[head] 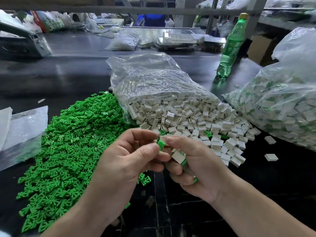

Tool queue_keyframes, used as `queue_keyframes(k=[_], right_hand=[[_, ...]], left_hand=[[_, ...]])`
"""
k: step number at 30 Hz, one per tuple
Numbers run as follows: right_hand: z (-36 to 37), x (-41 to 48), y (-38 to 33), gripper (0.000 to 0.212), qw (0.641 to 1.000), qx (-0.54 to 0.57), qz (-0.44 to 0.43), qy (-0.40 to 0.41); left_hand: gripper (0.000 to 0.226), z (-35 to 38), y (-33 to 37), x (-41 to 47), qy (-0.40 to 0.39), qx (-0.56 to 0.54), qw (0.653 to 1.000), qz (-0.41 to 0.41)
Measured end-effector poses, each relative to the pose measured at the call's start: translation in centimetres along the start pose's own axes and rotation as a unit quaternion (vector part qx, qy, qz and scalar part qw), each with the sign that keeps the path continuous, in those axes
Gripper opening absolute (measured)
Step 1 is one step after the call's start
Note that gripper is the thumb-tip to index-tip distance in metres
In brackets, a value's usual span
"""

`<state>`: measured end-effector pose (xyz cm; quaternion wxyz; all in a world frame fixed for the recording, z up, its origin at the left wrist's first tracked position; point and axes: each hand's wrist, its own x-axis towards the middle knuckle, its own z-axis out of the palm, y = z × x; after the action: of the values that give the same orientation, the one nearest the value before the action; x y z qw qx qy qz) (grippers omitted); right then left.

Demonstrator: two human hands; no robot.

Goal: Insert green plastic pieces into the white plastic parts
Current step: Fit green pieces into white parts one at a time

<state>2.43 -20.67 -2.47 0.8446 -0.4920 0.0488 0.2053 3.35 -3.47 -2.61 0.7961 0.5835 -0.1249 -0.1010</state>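
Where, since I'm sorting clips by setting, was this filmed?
Probably a factory assembly bench: a loose heap of green plastic pieces, a clear bag spilling white plastic parts, and a second bag of white-and-green parts beside it.

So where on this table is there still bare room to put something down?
The biggest bare stretch of table lies behind the green pieces, left of the open bag. Another lies at the near edge, right of the right hand, below the spilled white parts. The middle and the right side, by the full bag, are crowded.
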Motion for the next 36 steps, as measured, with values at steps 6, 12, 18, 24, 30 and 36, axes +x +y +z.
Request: queue_keyframes(k=[6, 12, 18, 24, 30, 36], right_hand=[[0.1, -0.6, -0.4, 0.009, 0.991, -0.124, -0.052, 0.002], [-0.2, -0.9, -0.3, 0.012, 0.964, -0.238, -0.115, 0.004], [0.0, -1.3, -0.3, 0.017, 0.946, -0.296, -0.13, -0.002], [0.1, -1.7, -0.5, 0.017, 0.915, -0.38, -0.136, 0.01], [0.5, -1.7, -0.6, 0.017, 0.955, -0.286, -0.074, -0.01], [0.3, -1.9, -0.9, 0.019, 0.932, -0.353, -0.085, -0.004]], left_hand=[[0.023, -1.5, 0.1, 0.2, 0.029, 0.071, 0.997, 0.004], [0.014, -1.5, 0.3, -0.1, 0.018, 0.115, 0.993, -0.004], [0.012, -1.8, 1.2, 0.0, -0.016, 0.149, 0.988, -0.028], [0.022, -2.1, 2.0, 0.0, -0.049, 0.172, 0.982, -0.054], [0.008, -1.9, 2.3, -0.1, -0.068, 0.154, 0.983, -0.067], [0.018, -2.1, 1.6, -0.1, -0.069, 0.127, 0.987, -0.073]])
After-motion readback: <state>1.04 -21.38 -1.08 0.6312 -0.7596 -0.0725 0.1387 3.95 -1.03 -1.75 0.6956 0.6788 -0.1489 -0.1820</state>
